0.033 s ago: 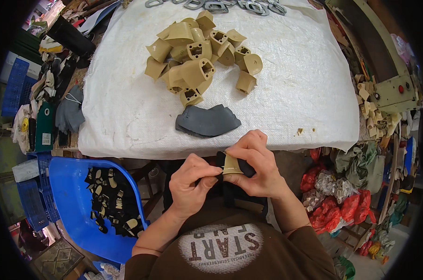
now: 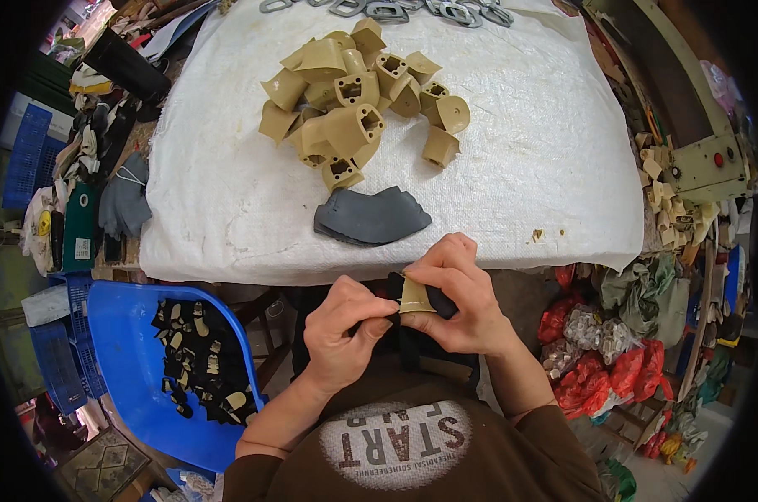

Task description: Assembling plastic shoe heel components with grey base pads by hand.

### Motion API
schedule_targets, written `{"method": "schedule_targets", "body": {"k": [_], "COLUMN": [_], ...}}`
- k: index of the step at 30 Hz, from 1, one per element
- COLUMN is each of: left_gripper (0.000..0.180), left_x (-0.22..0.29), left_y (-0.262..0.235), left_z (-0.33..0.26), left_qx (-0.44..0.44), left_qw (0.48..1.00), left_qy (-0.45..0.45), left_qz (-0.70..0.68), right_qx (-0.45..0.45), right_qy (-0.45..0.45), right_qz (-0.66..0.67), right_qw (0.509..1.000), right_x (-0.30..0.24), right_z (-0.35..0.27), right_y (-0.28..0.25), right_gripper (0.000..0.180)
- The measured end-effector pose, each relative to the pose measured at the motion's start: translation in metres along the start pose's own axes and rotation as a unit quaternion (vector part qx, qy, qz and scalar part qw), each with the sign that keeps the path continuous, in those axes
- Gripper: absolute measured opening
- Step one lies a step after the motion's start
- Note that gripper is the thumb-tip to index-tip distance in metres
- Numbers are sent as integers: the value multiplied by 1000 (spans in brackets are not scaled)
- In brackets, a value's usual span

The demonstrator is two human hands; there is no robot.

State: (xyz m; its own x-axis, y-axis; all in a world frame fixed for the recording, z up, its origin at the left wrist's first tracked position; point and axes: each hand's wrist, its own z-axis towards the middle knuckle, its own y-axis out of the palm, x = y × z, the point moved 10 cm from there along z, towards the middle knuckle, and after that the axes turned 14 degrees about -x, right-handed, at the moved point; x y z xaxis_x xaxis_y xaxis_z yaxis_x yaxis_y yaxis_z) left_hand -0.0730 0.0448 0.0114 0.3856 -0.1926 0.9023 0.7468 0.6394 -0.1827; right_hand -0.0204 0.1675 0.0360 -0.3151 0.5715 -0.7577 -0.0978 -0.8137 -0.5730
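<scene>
Left hand [image 2: 341, 335] and right hand [image 2: 465, 297] together, both pinching one smooth tan plastic block [image 2: 415, 297] wrapped in black flexible sheet [image 2: 436, 299], held below the surface edge. Just beyond: stacked grey curved pieces [image 2: 370, 217] on woven white cloth [image 2: 555, 151]. Farther: heap of tan hollow blocks [image 2: 354, 100]. Left of hands: blue plastic bin [image 2: 123, 335].

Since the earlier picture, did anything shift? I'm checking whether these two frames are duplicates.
Nothing visibly changed. Both hands, left hand and right hand, hold the same tan block with black material wrapped around it, in the same pose. The pile of tan blocks and the grey pieces lie as before.
</scene>
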Motion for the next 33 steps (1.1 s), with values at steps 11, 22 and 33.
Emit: {"method": "schedule_targets", "body": {"k": [11,22,33], "left_gripper": [17,47,51], "left_x": [15,-42,-43], "left_y": [6,37,13], "left_z": [4,-13,-9], "left_qx": [-51,-176,-55], "left_qw": [997,910,946], "left_qy": [51,-255,-244], "left_qz": [31,-275,-205], "right_qx": [-14,-46,136], "right_qy": [-25,-53,143], "right_qz": [7,-79,189], "right_qw": [1000,994,962], "right_x": [-4,-14,19], "right_z": [0,1,-28], "right_y": [5,14,0], "right_gripper": [46,56,28]}}
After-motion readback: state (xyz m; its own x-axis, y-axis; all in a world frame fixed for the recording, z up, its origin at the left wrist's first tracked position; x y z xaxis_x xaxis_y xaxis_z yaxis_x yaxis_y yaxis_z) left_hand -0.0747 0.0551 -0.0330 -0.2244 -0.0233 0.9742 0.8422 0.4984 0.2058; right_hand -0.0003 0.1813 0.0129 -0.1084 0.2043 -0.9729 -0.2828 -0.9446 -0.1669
